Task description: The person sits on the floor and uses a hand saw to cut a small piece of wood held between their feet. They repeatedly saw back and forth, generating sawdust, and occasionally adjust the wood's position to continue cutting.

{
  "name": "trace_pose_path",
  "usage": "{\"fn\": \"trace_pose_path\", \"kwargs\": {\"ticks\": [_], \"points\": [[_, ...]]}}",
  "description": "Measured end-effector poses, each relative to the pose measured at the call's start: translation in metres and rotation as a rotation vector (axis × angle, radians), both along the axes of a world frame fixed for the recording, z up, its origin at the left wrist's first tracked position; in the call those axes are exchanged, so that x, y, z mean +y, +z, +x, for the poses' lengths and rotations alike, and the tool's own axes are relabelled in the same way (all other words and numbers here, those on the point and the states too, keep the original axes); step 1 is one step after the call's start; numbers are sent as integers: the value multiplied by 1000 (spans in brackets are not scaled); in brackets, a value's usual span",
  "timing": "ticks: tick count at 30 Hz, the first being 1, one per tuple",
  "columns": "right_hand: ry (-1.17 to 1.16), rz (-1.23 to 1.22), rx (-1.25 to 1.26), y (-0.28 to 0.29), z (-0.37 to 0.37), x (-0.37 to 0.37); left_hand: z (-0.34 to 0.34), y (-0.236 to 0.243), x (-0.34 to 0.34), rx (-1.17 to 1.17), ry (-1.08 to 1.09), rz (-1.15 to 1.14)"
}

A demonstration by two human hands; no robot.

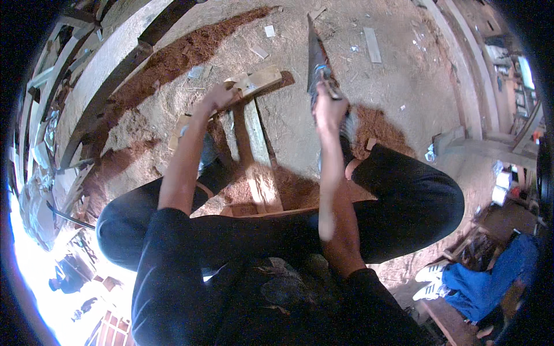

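Right hand [329, 106] is gripping a handsaw [316, 57] raised off the plank [257, 144] (no finished cut visible) while left hand [222, 95] is pressing a wood block [261, 79] flat.

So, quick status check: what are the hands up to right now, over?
Left hand pressing down on short wooden block. Right hand gripping handsaw, blade raised clear of the wood. Long plank underneath, sawdust and offcuts around it.
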State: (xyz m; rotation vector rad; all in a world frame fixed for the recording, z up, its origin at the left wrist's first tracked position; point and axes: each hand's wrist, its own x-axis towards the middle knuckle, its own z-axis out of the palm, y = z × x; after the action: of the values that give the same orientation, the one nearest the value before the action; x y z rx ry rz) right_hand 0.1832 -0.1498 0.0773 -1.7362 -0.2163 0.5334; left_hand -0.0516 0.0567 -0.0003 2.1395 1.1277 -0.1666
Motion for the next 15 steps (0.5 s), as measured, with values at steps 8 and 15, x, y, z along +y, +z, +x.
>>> {"fn": "trace_pose_path", "kwargs": {"ticks": [8,15], "points": [[112,-21,-116,-9,-47,-16,-25,-2,-47,-224,196,517],[298,-81,-225,12,-68,-27,63,38,-24,-21,-25,436]]}}
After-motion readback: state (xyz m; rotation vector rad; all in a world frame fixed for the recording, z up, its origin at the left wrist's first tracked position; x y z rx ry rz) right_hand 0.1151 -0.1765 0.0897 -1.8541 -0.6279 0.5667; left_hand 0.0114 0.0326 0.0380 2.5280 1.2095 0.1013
